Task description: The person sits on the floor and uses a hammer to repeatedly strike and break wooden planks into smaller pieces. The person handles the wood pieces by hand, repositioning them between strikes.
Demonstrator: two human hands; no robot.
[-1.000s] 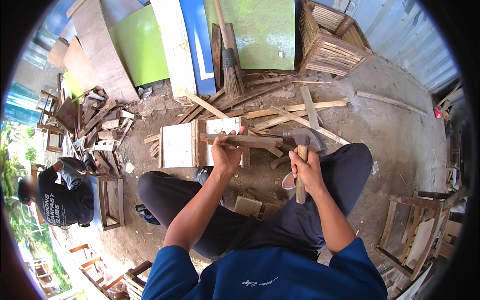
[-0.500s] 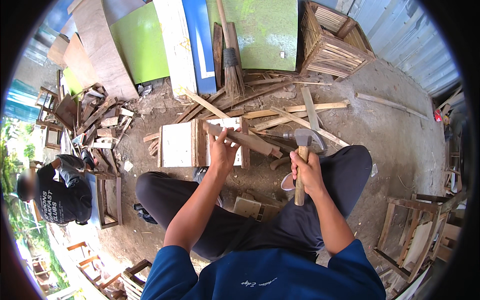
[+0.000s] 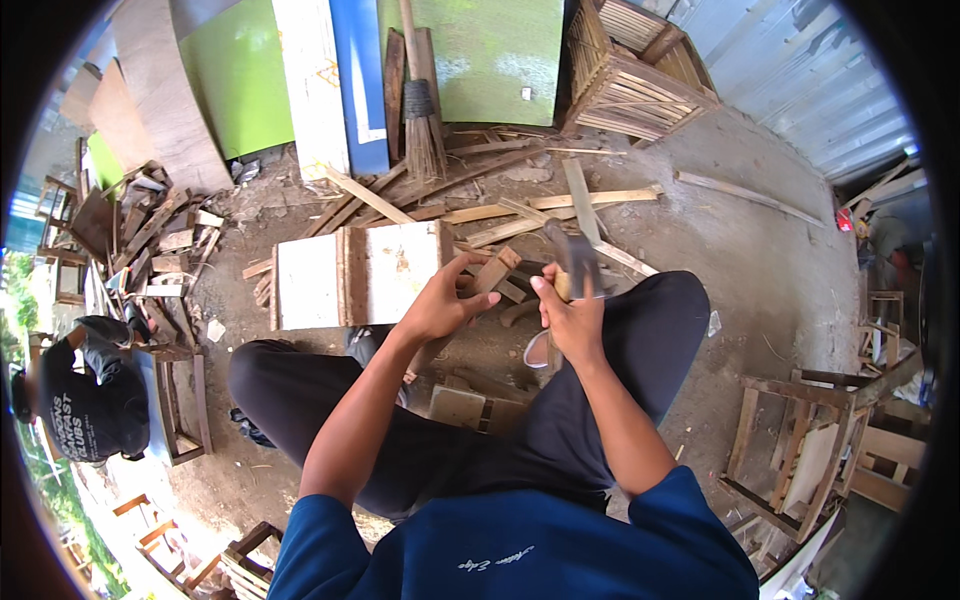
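My left hand [image 3: 445, 302] is closed around a short piece of wood [image 3: 494, 268]. The wood is tilted, its far end rising past my fingers and its lower end under my palm. In my right hand [image 3: 574, 325] is a claw hammer, gripped by its wooden handle; the hammer's metal head [image 3: 580, 265] stands above my fist, a little blurred. Hammer and wood are apart. Left of the wood, a low bench-like wooden box [image 3: 395, 265] with white panels and brown strips stands just beyond my knees.
Loose wooden strips [image 3: 610, 197] and a broom [image 3: 422, 130] lie beyond the box. Scrap wood [image 3: 165, 245] is heaped at the left, near a seated person [image 3: 95, 400]. A slatted crate [image 3: 645, 85] stands far right, wooden frames [image 3: 800, 450] near right.
The piece of wood has swung from nearly level to a steep tilt in my left hand. My right hand has turned the hammer and come nearer to the left. The whole view has shifted.
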